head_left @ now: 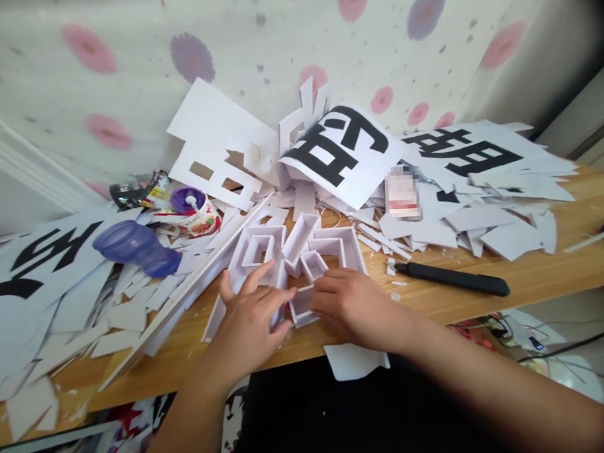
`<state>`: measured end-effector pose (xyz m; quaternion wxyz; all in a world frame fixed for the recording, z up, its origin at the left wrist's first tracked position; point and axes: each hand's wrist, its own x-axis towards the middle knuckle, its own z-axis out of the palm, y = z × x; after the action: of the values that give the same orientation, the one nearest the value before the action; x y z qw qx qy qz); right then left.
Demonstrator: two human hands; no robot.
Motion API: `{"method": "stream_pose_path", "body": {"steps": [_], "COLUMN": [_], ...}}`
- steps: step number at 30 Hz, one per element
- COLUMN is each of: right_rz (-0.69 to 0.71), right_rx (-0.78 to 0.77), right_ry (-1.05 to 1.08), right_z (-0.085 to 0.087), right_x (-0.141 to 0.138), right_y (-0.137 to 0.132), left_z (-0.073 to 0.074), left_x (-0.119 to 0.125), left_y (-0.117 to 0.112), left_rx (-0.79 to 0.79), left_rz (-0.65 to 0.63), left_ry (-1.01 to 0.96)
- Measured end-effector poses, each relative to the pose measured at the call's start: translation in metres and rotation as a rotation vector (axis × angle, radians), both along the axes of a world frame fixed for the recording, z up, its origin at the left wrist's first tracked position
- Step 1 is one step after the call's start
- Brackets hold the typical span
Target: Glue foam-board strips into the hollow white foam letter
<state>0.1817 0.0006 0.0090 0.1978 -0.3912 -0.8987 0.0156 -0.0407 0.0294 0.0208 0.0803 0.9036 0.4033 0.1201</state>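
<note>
A white foam-board character (356, 251) with upright walls lies on the wooden table in front of me, made of several hollow box-like strokes. At its lower left is my left hand (250, 319), with index finger and thumb at a wall and the other fingers spread over the left strokes. My right hand (353, 304) is curled over the lower right part, with fingertips pressed together at the wall there. Whether a small piece is between the right fingertips is hidden. To the right lies a black utility knife (454, 278).
A long white strip (185, 295) slants left of the character. Beyond it lie a purple bottle (137, 247), a paper cup (202, 221) and many scraps. Printed sheets (375, 180) and offcuts cover the back. A white piece (355, 362) overhangs the front edge; a screwdriver (595, 236) lies far right.
</note>
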Motion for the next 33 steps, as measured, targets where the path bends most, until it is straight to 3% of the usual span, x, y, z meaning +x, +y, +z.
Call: {"method": "stream_pose_path", "body": {"steps": [6, 9, 12, 19, 33], "right_rz": [-0.009, -0.006, -0.11, -0.241, -0.242], "right_rx": [-0.039, -0.078, -0.021, 0.043, -0.008], "right_ry": [0.079, 0.328, 0.526, 0.343, 0.198], "right_z": [0.003, 0.009, 0.011, -0.001, -0.003], "right_x": [0.001, 0.014, 0.033, 0.053, 0.048], "right_y": [-0.003, -0.003, -0.002, -0.001, -0.002], "left_z": [0.002, 0.003, 0.003, 0.003, 0.004], "left_x": [0.001, 0.0, 0.0, 0.001, 0.001], "left_y": [-0.001, -0.002, -0.003, -0.001, -0.002], "left_rx": [-0.019, -0.025, -0.03, -0.028, -0.047], "left_rz": [0.011, 0.012, 0.004, 0.014, 0.007], "left_ry": [-0.007, -0.012, -0.014, -0.005, -0.024]}}
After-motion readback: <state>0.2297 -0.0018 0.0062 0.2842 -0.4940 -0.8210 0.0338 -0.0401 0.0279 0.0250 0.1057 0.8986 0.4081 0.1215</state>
